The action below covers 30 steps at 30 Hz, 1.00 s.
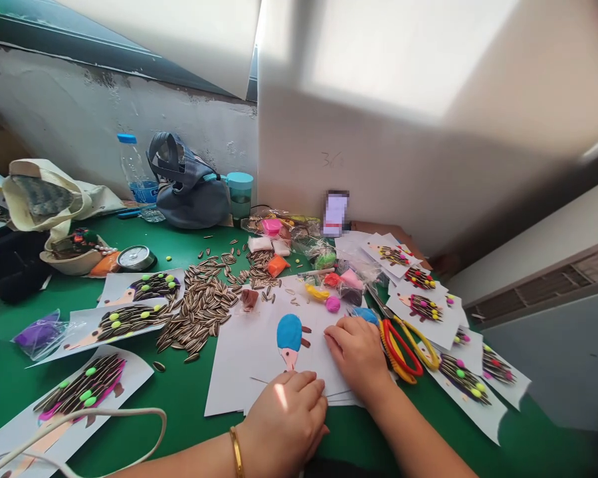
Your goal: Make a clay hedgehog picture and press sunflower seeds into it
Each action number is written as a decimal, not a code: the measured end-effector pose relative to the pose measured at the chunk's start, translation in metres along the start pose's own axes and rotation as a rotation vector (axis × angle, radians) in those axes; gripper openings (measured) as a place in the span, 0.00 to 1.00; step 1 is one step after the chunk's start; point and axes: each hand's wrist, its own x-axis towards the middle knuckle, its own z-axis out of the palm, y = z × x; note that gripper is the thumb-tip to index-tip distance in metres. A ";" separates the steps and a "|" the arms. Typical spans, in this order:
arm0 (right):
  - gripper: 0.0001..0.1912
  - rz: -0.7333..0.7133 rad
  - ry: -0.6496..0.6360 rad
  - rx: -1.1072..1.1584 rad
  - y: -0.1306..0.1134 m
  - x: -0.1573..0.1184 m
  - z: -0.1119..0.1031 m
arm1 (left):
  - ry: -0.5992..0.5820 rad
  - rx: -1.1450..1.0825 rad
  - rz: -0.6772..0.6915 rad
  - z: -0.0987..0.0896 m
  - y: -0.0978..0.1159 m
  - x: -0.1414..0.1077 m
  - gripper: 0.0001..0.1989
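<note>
A white sheet (229,372) lies on the table with a hedgehog figure on it: a flat blue clay body (289,332), a pale pink face (290,358) and small brown feet (305,336). My left hand (289,415), with a gold bangle at the wrist, is closed over the sheet's lower edge just below the face. Its fingers are curled together, and what they hold, if anything, is hidden. A thin dark line (258,380) shows beside it. My right hand (356,352) rests on the paper right of the figure, fingers slightly bent, nothing visible in it, close to blue clay (365,315).
Striped sunflower seeds (199,305) are heaped left of the sheet. Scissors (401,352) with red and yellow handles lie by my right hand. Finished hedgehog cards (423,312) flank both sides. Coloured clay packets (333,282), a phone (335,214), a bag (192,192) and a white cable (154,411) surround the work.
</note>
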 end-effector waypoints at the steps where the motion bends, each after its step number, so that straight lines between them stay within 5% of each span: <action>1: 0.08 -0.001 -0.001 -0.017 0.000 0.000 0.001 | -0.010 0.011 0.009 0.001 0.000 -0.001 0.10; 12: 0.12 -0.107 -0.051 -0.113 -0.002 -0.019 -0.005 | -0.181 0.008 -0.029 -0.003 0.002 0.001 0.10; 30: 0.15 0.021 0.021 0.137 0.002 -0.020 -0.002 | -0.168 0.003 -0.019 0.005 -0.002 -0.002 0.10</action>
